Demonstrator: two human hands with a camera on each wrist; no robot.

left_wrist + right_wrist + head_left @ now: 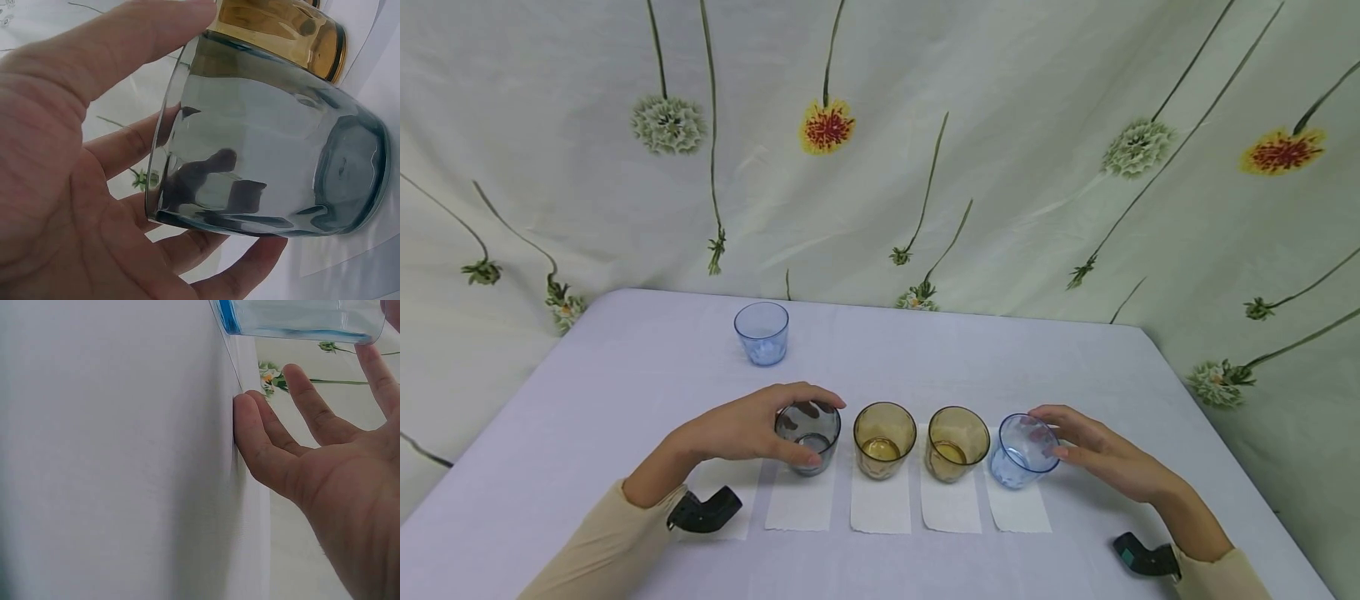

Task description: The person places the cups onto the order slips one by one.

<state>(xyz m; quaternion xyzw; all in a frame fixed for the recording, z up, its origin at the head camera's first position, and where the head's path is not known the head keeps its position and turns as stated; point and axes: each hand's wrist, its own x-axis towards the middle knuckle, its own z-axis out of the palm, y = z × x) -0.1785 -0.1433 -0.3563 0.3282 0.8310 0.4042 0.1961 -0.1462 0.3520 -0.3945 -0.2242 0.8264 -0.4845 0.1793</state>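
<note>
My left hand (747, 427) holds a smoky grey glass tumbler (808, 429), thumb in front and fingers around the far side. The left wrist view shows the thumb and fingers on opposite sides of the grey tumbler (281, 144). At the row's right end, my right hand (1101, 454) holds a light blue tumbler (1017, 467) near its rim between thumb and forefinger. Its other fingers are spread below the blue tumbler (306, 319) in the right wrist view. Two amber tumblers, a left one (883, 446) and a right one (957, 450), stand upright between the hands.
Another blue tumbler (763, 337) stands near the table's back edge. White paper strips, one of them here (880, 507), lie in a row under and before the tumblers. A flower-printed cloth (1000, 167) hangs behind the white table (887, 575).
</note>
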